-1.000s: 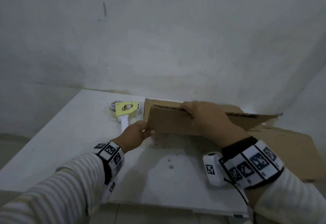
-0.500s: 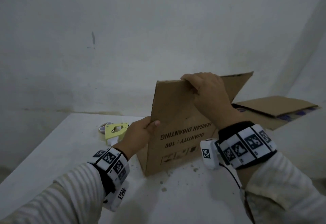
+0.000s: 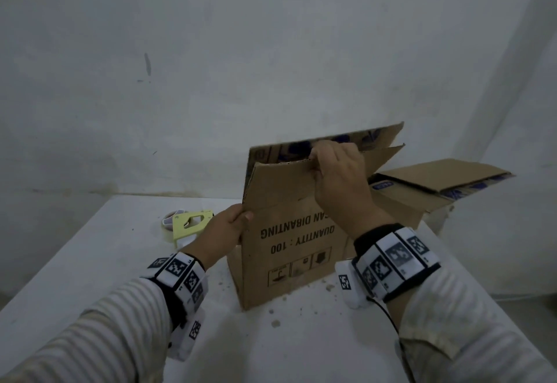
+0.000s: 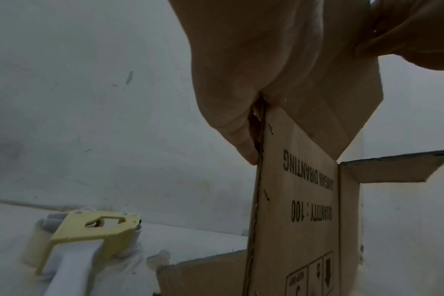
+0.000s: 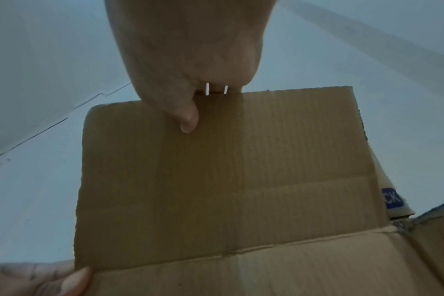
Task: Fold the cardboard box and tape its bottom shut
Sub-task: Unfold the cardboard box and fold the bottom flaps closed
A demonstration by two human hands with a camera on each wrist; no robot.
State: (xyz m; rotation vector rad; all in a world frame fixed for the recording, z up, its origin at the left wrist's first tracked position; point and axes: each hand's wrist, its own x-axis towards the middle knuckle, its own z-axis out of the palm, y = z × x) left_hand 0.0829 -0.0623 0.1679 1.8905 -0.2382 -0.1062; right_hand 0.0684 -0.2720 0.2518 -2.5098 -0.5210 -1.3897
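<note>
1. Head view. White table [image 3: 90, 262] set against a grey-white wall [image 3: 211, 51]; brown stains and crumbs on the tabletop near the box base.
2. Cardboard box [image 3: 289, 250] stands on end near the table middle, printing upside down ("QUANTITY : 100"); its upper flaps point upward and are not folded in.
3. Left hand [image 3: 224, 232] grips the box's left vertical edge, thumb on the printed face, the other fingers hidden behind the edge.
4. Right hand [image 3: 339, 177] holds the top edge of the near flap, fingers curled over it.
5. Tape dispenser [image 3: 190, 226], yellow frame with a white handle, lies on the table just left of the left hand, apart from the box.
6. More flattened cardboard [image 3: 437, 183] lies to the right, behind the box.
7. Left wrist view. Left hand [image 4: 241, 70] closes on the box [image 4: 299, 200] edge, fingertips on the far side, thumb on the near face. Tape dispenser [image 4: 94, 228] sits lower left on the table.
8. Right wrist view. Right hand [image 5: 188, 50] pinches the flap's top edge, thumb pressed flat on the near face of the cardboard box [image 5: 228, 170], fingers over the far side. Left hand [image 5: 38, 280] thumb shows at the lower left corner of the flap.
</note>
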